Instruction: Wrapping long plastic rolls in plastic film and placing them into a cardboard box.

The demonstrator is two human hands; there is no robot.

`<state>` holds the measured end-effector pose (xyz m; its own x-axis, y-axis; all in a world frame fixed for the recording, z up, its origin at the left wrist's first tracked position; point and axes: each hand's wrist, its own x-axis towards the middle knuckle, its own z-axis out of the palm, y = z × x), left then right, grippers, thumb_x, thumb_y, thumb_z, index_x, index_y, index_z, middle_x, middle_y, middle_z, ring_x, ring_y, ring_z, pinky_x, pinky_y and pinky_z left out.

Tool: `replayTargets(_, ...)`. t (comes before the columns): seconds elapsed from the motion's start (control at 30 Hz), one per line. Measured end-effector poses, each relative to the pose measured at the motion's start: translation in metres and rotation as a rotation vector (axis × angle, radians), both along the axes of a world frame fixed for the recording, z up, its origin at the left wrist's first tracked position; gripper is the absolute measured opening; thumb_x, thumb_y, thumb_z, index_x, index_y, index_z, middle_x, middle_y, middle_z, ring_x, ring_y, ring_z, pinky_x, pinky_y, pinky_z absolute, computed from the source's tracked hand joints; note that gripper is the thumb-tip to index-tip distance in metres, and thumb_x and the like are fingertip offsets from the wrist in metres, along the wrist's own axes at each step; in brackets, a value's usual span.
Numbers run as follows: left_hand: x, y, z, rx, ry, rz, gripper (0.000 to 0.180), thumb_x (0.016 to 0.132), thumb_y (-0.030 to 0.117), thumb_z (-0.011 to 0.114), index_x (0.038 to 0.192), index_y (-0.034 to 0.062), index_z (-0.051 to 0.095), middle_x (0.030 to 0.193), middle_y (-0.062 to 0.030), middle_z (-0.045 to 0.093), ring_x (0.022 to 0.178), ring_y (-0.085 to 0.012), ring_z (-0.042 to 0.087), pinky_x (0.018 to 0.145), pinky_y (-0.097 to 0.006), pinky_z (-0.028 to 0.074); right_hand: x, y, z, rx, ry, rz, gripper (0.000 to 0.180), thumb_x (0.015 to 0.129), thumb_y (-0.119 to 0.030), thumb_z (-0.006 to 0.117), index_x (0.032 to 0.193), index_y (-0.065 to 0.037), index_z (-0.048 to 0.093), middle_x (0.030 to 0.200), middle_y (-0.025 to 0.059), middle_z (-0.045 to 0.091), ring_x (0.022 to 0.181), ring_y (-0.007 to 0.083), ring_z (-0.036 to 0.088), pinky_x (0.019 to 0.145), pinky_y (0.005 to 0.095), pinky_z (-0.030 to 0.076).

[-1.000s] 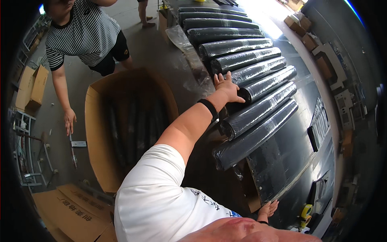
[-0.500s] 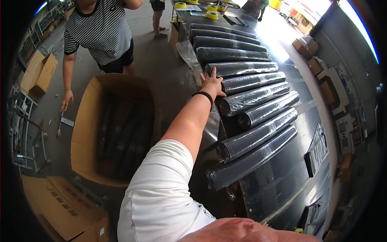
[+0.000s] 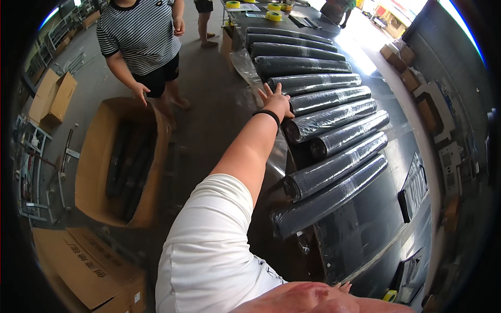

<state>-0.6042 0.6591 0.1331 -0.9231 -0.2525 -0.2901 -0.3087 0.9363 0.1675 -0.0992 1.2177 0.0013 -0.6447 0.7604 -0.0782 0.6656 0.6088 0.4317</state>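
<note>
Left hand (image 3: 275, 99) outstretched, fingers spread and flat, grasping nothing, we press our palm on the near ends of two long black rolls wrapped in clear glossy film (image 3: 318, 82), which lie side by side on the dark worktop (image 3: 365, 229). More wrapped rolls of the same kind sit just beyond our fingertips and closer to us than the wrist, all in one slanting row. Only the fingertips of our right hand (image 3: 343, 285) show at the bottom edge, so we cannot tell whether it is clenched or loose. Well to the left of the hand, on the floor, stands an open brown cardboard box (image 3: 94, 167) with dark rolls inside, and a person in a striped shirt (image 3: 138, 36) stands behind it. Rings of yellow tape (image 3: 274, 14) lie far beyond the hand. We judge each roll fairly stiff and of some weight, its film slippery; a grip around the end, or under the middle, looks safest.
</note>
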Motion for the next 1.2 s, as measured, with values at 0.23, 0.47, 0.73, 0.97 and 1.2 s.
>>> replayTargets(0.23, -0.006, 0.016, 0.034, -0.034, -0.094, -0.157, 0.085, 0.072, 0.06, 0.072, 0.145, 0.025, 0.044, 0.161, -0.0119, 0.015, 0.143, -0.0541, 0.003, 0.111, -0.07, 0.003, 0.002, 0.006, -0.006, -0.159, 0.287, 0.051, 0.058, 0.099, -0.038, 0.044, 0.151, -0.018, 0.027, 0.16, 0.002, 0.019, 0.146, 0.0237, 0.019, 0.111, 0.0465, 0.026)
replayTargets(0.47, 0.038, 0.112, 0.124, -0.159, 0.039, -0.46, 0.082, 0.08, 0.062, 0.061, 0.147, 0.0186, 0.04, 0.155, -0.0112, 0.032, 0.145, -0.0439, 0.015, 0.112, -0.067, 0.008, 0.015, 0.008, -0.007, -0.16, 0.333, 0.036, 0.062, 0.097, -0.041, 0.044, 0.152, -0.019, 0.025, 0.16, 0.0035, 0.015, 0.146, 0.0251, 0.014, 0.112, 0.0471, 0.018)
replayTargets(0.73, 0.132, 0.326, 0.19, -0.273, 0.033, -0.942, 0.08, 0.082, 0.058, 0.062, 0.146, 0.0155, 0.041, 0.155, -0.0137, 0.031, 0.145, -0.0452, 0.014, 0.111, -0.068, 0.008, 0.01, 0.002, 0.013, -0.389, 0.371, 0.017, 0.07, 0.094, -0.047, 0.045, 0.152, -0.014, 0.025, 0.161, 0.0095, 0.013, 0.145, 0.0298, 0.011, 0.109, 0.0516, 0.015)
replayTargets(0.97, 0.166, 0.582, 0.143, -0.05, -0.26, -1.469, 0.081, 0.084, 0.053, 0.065, 0.145, 0.006, 0.041, 0.147, -0.0199, 0.042, 0.139, -0.0353, 0.035, 0.114, -0.047, 0.028, 0.051, 0.11, 0.082, -1.191, 0.603, 0.122, 0.071, 0.094, -0.048, 0.053, 0.147, -0.003, 0.035, 0.158, 0.0214, 0.018, 0.146, 0.0356, 0.018, 0.115, 0.0445, 0.024)
replayTargets(1.2, 0.196, 0.847, 0.098, -0.259, -0.197, -1.634, 0.074, 0.083, 0.05, 0.067, 0.138, 0.0032, 0.05, 0.137, -0.0173, 0.054, 0.127, -0.0343, 0.052, 0.104, -0.043, 0.043, 0.196, 0.256, 0.084, -0.773, 0.705, -0.436, 0.063, 0.093, -0.039, 0.058, 0.139, 0.001, 0.045, 0.148, 0.0234, 0.037, 0.137, 0.0373, 0.037, 0.112, 0.0427, 0.032)
